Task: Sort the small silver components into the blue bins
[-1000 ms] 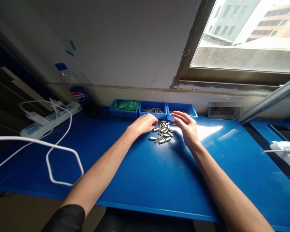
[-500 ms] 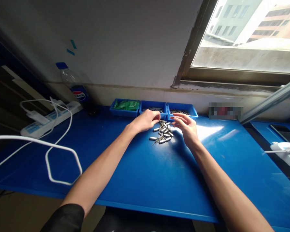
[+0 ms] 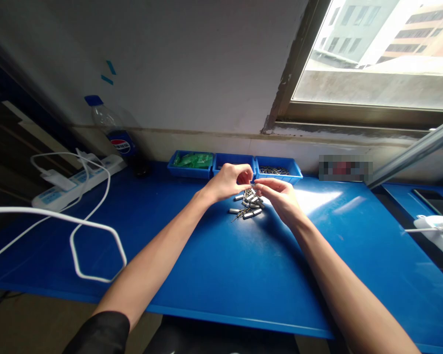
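My left hand (image 3: 229, 183) pinches with thumb and forefinger just above a heap of small metal pieces (image 3: 249, 201). Facing it, my right hand (image 3: 280, 194) is also closed in a pinch, its fingertips almost meeting the left ones. Whatever small piece lies between the fingertips is too tiny to name. The heap mixes short silver-and-dark blocks with thin pins or bits on the blue table (image 3: 221, 265). Behind my hands stand a blue bin of thin dark metal pins (image 3: 275, 170) and a middle blue bin (image 3: 217, 158), whose contents my left hand mostly hides.
At the row's left end, a blue bin (image 3: 189, 173) holds green pieces. A Pepsi bottle (image 3: 120, 142) stands near a white power strip (image 3: 46, 197). A white cable (image 3: 72, 241) loops over the table's left side. Another white power strip (image 3: 441, 236) lies far right.
My right hand has moved left and closed from spread fingers into a pinch. My left hand has shifted slightly right, so the fingertips of both hands now come together above the heap.
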Action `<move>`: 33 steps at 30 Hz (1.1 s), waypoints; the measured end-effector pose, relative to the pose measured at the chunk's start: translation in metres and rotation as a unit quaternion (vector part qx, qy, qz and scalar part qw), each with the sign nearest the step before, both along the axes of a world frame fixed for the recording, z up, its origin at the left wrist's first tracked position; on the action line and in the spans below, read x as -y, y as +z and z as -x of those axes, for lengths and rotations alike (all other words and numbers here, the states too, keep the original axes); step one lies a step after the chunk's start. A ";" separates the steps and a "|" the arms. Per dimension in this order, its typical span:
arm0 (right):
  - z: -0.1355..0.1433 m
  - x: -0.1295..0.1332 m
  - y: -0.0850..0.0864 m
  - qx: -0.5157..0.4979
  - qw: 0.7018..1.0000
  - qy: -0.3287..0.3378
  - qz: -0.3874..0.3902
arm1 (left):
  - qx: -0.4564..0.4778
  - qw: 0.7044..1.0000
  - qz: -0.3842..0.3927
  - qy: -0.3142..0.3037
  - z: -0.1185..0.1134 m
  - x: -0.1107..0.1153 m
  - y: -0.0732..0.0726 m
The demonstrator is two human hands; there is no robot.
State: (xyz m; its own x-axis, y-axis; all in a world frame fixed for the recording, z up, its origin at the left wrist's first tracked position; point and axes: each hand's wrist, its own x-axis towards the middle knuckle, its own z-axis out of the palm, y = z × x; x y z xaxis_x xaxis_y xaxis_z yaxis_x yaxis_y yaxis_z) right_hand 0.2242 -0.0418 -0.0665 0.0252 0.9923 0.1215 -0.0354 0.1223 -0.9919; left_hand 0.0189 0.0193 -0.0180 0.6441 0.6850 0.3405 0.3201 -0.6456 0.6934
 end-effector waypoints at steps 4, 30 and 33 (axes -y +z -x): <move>-0.002 -0.004 -0.003 0.003 0.998 -0.058 -0.013 | -0.077 0.997 0.019 0.022 0.003 -0.001 -0.002; 0.000 -0.001 0.006 0.005 0.999 -0.019 0.034 | -0.048 0.999 0.012 -0.005 0.004 -0.004 -0.003; 0.002 0.002 0.009 -0.004 0.998 0.033 0.050 | 0.029 0.999 0.012 -0.007 0.002 -0.006 -0.003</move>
State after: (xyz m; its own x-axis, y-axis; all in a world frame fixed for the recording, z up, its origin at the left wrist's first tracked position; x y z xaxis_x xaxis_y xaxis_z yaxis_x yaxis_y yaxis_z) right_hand 0.2219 -0.0442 -0.0575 -0.0404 0.9990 0.0213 -0.0473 0.0194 -0.9987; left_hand 0.0169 0.0257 -0.0206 0.6329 0.6851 0.3607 0.2705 -0.6322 0.7261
